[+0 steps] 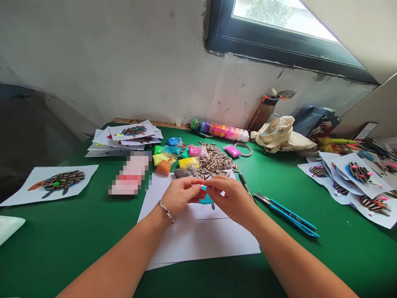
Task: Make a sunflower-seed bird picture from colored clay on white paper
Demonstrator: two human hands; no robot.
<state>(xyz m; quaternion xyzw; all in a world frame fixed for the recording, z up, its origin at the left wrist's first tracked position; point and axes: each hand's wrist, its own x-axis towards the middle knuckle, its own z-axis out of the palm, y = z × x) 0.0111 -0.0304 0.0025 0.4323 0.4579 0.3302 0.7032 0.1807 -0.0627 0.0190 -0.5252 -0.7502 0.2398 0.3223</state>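
Observation:
My left hand [182, 192] and my right hand [231, 194] meet above white paper [201, 244], fingertips pinched together. Whatever lies between the fingertips is too small to make out. Below them, a flat blue clay shape [207, 198] shows on the paper, partly covered by my fingers, with a small grey piece [213, 206] at its lower edge. Just beyond my hands spreads a heap of striped sunflower seeds [215, 161]. Soft clay packets lie beside it, among them a yellow packet [188, 162], an orange-brown packet [163, 167] and a grey packet [185, 172].
Right of my hands lie a black pen [245, 184] and a blue utility knife [288, 215] with its blade out. Seed-and-clay pictures are stacked at back left [124, 138] and at right [359, 178]. A bottle [263, 111] and a cloth bag [279, 134] stand by the wall.

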